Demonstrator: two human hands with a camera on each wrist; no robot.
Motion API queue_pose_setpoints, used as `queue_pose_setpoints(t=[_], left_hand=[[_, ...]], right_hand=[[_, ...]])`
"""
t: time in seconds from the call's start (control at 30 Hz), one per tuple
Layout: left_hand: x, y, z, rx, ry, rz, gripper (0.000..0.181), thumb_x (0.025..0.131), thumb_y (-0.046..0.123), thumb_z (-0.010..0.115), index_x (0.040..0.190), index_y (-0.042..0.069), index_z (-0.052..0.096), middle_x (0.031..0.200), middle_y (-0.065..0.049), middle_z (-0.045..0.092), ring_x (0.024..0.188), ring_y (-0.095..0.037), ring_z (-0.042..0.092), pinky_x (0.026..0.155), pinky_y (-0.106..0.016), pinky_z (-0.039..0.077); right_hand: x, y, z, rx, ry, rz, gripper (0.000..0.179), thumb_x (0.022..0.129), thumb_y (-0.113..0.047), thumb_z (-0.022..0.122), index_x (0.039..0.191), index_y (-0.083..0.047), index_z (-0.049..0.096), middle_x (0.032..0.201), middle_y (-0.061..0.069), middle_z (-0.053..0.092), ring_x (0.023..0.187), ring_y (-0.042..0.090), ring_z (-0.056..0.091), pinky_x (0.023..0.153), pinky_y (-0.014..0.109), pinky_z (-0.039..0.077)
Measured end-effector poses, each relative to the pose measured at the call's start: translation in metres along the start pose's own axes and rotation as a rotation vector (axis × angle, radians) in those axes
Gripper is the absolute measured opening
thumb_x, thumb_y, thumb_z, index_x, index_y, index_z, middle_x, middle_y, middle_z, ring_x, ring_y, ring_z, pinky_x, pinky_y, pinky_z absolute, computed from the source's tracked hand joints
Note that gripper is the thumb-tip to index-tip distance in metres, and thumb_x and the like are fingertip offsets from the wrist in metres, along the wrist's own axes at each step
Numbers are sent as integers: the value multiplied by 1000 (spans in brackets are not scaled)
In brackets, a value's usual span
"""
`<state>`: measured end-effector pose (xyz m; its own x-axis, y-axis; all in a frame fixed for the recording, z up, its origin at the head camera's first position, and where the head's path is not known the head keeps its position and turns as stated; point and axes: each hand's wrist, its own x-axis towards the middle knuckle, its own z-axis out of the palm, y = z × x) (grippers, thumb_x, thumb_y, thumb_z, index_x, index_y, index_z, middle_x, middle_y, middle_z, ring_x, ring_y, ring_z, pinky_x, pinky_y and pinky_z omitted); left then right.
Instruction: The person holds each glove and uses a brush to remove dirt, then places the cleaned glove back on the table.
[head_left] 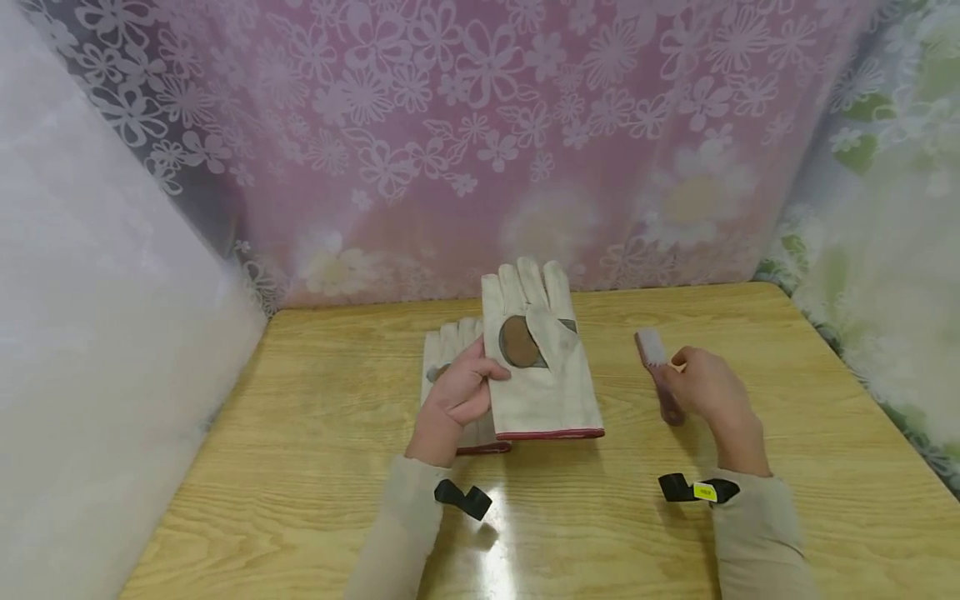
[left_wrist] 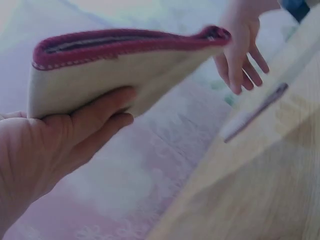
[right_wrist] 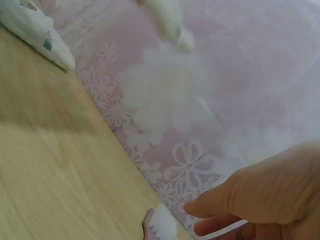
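My left hand (head_left: 461, 390) grips a cream work glove (head_left: 551, 396) with red cuff trim and a brown-and-grey palm patch, thumb on the front and fingers behind. It is raised off the table, fingers of the glove pointing away. Under and behind that hand, a second cream glove (head_left: 450, 337) lies partly hidden on the table. My right hand (head_left: 708, 387) hovers beside a brush (head_left: 663, 392) with white bristles and a dark reddish handle, lying on the wood. In the left wrist view the right hand's loose fingers (left_wrist: 256, 60) hang apart from the brush, holding nothing.
The wooden table (head_left: 330, 400) ends at a pink floral curtain (head_left: 420, 208) behind. A pale sheet (head_left: 112, 333) hangs along the left and a green-and-white floral curtain (head_left: 885, 250) along the right. Black bands (head_left: 678, 487) sit on both wrists.
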<state>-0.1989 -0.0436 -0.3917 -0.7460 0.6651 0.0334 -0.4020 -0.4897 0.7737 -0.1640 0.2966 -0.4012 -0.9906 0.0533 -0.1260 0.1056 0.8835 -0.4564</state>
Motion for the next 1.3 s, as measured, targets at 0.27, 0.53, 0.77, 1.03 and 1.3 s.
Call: queue_pose_setpoints(t=[0.27,0.53,0.77,1.03,1.3], left_hand=[[-25,23,6,-3,-79,118,76,91,-16,26,158,17,10,141,-6,41,129,-21,48,103,-33,46],[-24,35,3,4,-114,162,81,92,-17,25,160,21,5,150,-7,33,133,-21,44,103,-34,46],[-23,37,-2,-8,-109,179,83,89,-20,24,160,20,6,150,-9,34,132,-22,46,102,-34,47],[-27,35,2,-6,-129,179,83,89,-21,24,160,19,8,142,-6,42,129,-21,50,102,-35,47],[-28,36,4,0,-87,193,85,88,-21,26,160,21,9,149,-9,35,133,-22,46,104,-34,45]], right_hand=[[9,6,-4,1,-65,46,61,99,-36,52,125,19,50,122,39,55,105,53,56,79,57,49],[9,8,3,23,-125,82,48,94,-35,58,105,12,62,94,26,65,78,34,59,63,42,48],[11,-2,15,3,-140,69,30,90,-27,67,72,-2,65,60,3,60,55,18,52,51,32,41],[9,0,23,-34,-53,122,29,91,-26,63,69,-6,61,61,4,59,54,20,52,47,34,40],[14,7,24,-6,-44,127,35,93,-23,58,63,-9,65,55,2,61,50,19,55,45,34,41]])
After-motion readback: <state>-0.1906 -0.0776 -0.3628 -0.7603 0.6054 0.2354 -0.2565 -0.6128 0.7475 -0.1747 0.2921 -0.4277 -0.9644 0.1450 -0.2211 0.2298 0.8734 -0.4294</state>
